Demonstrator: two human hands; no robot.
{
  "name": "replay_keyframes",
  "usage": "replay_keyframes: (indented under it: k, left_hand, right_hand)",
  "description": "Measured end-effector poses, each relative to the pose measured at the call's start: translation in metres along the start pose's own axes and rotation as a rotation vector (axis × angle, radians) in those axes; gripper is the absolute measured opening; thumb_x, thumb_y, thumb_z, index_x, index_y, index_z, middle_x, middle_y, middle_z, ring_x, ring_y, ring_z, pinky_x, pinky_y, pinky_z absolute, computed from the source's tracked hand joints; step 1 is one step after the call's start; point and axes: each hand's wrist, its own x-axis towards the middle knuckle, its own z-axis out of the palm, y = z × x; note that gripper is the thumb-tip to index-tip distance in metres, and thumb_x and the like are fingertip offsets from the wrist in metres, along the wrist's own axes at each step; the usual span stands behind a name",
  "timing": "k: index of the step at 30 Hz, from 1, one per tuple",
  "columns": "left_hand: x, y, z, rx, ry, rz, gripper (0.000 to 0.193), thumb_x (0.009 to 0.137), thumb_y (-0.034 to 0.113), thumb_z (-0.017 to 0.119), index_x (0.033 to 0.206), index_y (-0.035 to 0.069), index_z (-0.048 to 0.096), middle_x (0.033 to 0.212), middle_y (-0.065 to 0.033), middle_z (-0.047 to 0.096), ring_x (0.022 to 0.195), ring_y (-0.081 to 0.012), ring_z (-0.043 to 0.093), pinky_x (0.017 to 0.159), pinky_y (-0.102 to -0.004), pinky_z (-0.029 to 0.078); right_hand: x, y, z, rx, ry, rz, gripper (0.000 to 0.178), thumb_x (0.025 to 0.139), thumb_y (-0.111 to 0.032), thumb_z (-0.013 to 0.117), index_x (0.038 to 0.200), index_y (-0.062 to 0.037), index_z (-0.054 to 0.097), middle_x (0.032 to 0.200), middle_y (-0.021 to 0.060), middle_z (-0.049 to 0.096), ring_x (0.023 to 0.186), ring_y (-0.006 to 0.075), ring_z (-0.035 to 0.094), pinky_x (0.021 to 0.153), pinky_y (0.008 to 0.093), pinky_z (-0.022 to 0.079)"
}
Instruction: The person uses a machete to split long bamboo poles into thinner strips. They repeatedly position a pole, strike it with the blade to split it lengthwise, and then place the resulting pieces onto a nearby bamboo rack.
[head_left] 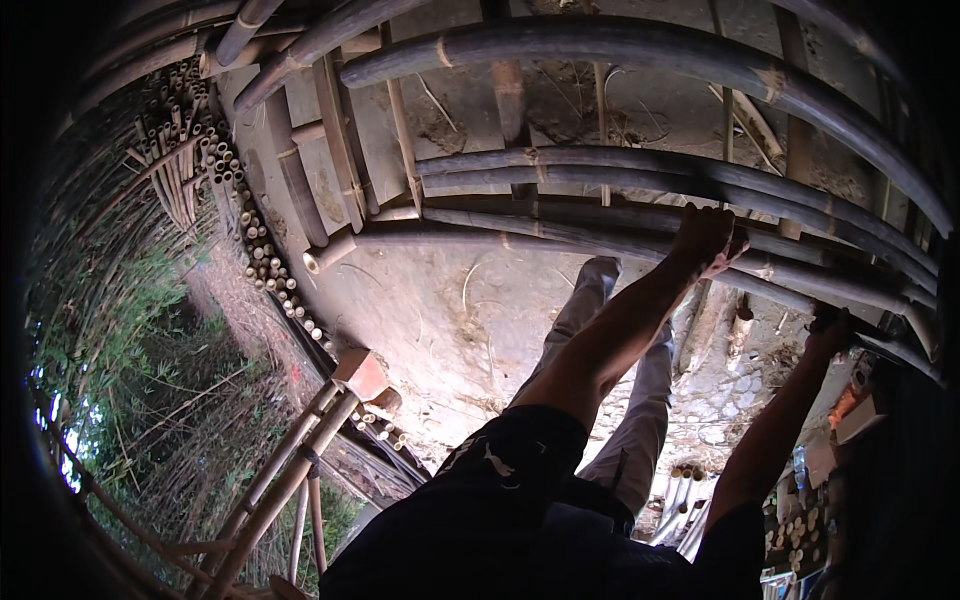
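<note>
In the right half of the frame the person's left hand (706,238) is closed over a long dark bamboo pole (600,240) that runs across the middle of a framework of lashed bamboo poles (640,50), the fingers wrapped around it from above. Farther right, near the frame's edge, the right hand (828,335) rests against the lower end of the same bundle of dark poles; it sits in shadow, and whether it is gripping or only touching cannot be told. Both forearms rise from the lower centre of the frame, out of dark short sleeves, and a pair of grey trouser legs (620,400) shows between them over the bare earth ground (440,310). Judging from this reach, the pole could slip or roll if the left grip loosens, since the poles are round and smooth, and a shifting pole could pinch fingers against its neighbours. Counted: two hands, roughly six long dark poles crossing the right half, and one stack of pale cut bamboo tubes (250,230) with open ends in the upper left, too many to number. A reddish brick-like block (360,372) lies at lower centre-left beside a leaning bamboo frame (290,470).
</note>
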Motion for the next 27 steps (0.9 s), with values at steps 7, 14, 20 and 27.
replay_keyframes:
  k: [7,14,20,27]
  left_hand:
    - [0.005,0.001,0.002,0.162,0.038,0.074,0.051,0.088,0.055,0.057,0.100,0.005,0.061,0.088,-0.0110,0.064,0.085,-0.0295,0.062,0.079,-0.0467,0.043]
    - [0.011,-0.011,0.025,0.095,0.370,0.298,0.028,0.092,0.035,0.057,0.082,0.009,0.059,0.073,-0.0116,0.056,0.073,-0.0298,0.058,0.069,-0.0432,0.045]
    - [0.008,-0.018,-0.001,0.029,0.072,0.194,0.030,0.097,0.041,0.052,0.095,0.012,0.061,0.084,-0.0107,0.067,0.078,-0.0324,0.066,0.069,-0.0462,0.049]
    - [0.020,-0.034,0.005,0.172,0.090,0.383,0.032,0.099,0.037,0.050,0.102,0.007,0.063,0.095,-0.0168,0.068,0.087,-0.0367,0.065,0.078,-0.0469,0.049]
  right_hand:
    - [0.015,0.022,-0.029,-0.055,-0.089,0.027,0.031,0.093,-0.029,0.062,0.117,-0.0107,0.056,0.099,0.0075,0.065,0.084,0.0203,0.065,0.073,0.0320,0.055]
    - [-0.031,0.009,0.000,-0.195,0.109,-0.133,0.041,0.094,-0.038,0.059,0.124,-0.0094,0.055,0.103,0.0051,0.066,0.082,0.0173,0.061,0.069,0.0364,0.049]
    - [-0.107,-0.024,0.095,-0.320,0.433,-0.255,0.057,0.081,-0.027,0.079,0.128,-0.0051,0.054,0.116,0.0092,0.064,0.099,0.0195,0.060,0.086,0.0344,0.049]
    - [-0.118,-0.041,0.092,0.095,0.253,-0.364,0.035,0.080,-0.014,0.078,0.106,-0.0101,0.056,0.089,0.0001,0.061,0.077,0.0115,0.058,0.062,0.0285,0.048]
